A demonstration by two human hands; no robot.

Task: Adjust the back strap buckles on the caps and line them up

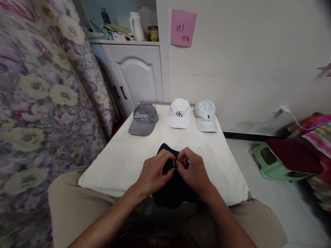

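Observation:
A black cap (172,193) lies at the near edge of the table, partly covered by both hands and hanging a little over the edge. On its strap is a small metal buckle (174,163). My left hand (153,172) pinches the buckle's left side between thumb and forefinger. From the other side, my right hand (195,170) is closed with its fingertips on the strap, touching the buckle. The strap end itself is mostly hidden by the fingers. Farther back sit a grey cap (143,119), a white cap (179,113) and a light blue cap (206,116), brims facing me.
The cream-covered table (124,162) stands against a wall and a white cabinet (137,69). A flowered curtain (46,103) hangs at the left. On the floor to the right is a green stool (269,162) with a dark red cover. My knees flank the table.

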